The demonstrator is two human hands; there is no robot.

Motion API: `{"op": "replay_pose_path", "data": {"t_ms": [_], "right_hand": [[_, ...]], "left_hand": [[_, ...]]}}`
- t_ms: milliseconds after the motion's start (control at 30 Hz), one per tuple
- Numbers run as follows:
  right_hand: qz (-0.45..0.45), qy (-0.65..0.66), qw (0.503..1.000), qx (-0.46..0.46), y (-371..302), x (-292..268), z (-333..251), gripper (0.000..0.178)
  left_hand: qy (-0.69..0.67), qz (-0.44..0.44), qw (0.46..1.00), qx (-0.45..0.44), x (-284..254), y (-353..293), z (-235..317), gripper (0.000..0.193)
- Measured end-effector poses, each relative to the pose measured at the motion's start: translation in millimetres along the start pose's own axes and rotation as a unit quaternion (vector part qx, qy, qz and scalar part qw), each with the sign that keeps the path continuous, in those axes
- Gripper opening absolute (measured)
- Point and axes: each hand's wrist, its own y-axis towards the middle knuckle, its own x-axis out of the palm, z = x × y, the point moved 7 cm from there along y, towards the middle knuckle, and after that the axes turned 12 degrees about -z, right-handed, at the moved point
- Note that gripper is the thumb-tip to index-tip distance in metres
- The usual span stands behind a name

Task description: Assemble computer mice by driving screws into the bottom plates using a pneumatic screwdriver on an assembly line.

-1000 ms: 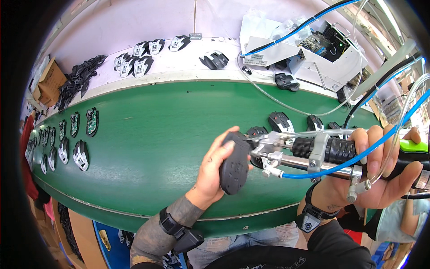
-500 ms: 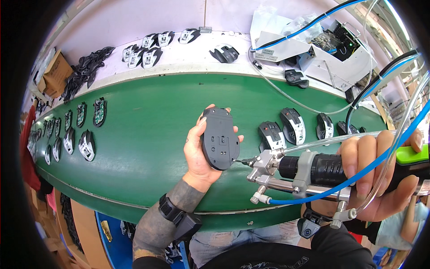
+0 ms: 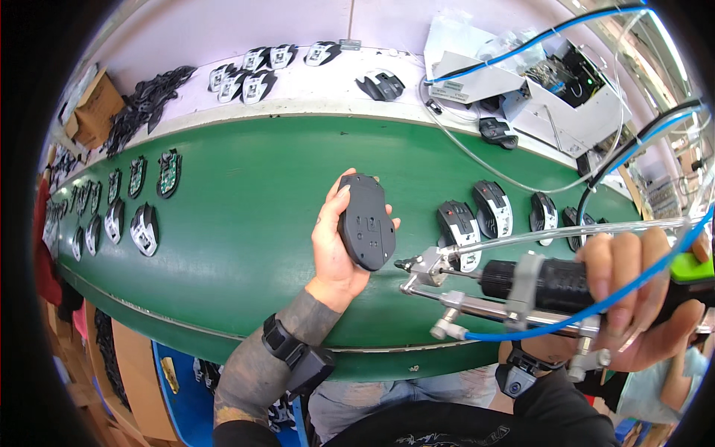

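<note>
My left hand [image 3: 333,242] grips a black computer mouse [image 3: 367,223] with its underside facing up, over the green work surface [image 3: 246,246]. Wrapped around a black electric screwdriver [image 3: 547,284] is my right hand [image 3: 633,287]. A metal screw-feeding head [image 3: 428,266] is clamped to the front of the screwdriver, with clear and blue air tubes joined to it. Its dark nozzle points left and stands a short gap to the right of the mouse's lower end. Whether a screw sits in the nozzle is too small to tell.
Several assembled mice [image 3: 493,208] stand to the right, behind the screwdriver. At left lie mouse shells [image 3: 144,229] and green circuit boards [image 3: 169,173]. A white shelf [image 3: 313,93] at the back bears more shells and a screw-feeding machine [image 3: 551,104]. A blue hose [image 3: 555,324] loops past my right hand.
The screwdriver's tip has come away from the mouse and moved slightly right. Its feeding head now sits further forward of the black body. The mouse stays in my left hand, tilted slightly differently.
</note>
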Motion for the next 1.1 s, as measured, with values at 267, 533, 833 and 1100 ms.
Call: {"op": "replay_pose_path", "data": {"t_ms": [267,533,833,1100], "right_hand": [[0.040,-0.005,0.999,0.003,3.1,0.5,-4.2,0.034],[0.014,0.043,0.999,0.004,2.8,8.0,9.1,0.038],[0.009,0.015,1.000,0.021,-2.7,11.7,9.0,0.040],[-0.014,0.015,0.999,0.031,2.4,17.1,7.6,0.045]], "left_hand": [[0.023,0.004,0.998,-0.050,0.4,0.4,-16.2,0.044],[0.022,-0.015,0.996,-0.085,9.9,-6.9,-24.8,0.049],[-0.049,-0.057,0.996,-0.057,16.9,-13.2,-24.8,0.047],[0.000,-0.007,0.997,-0.072,15.8,-15.3,-22.2,0.045]]}}
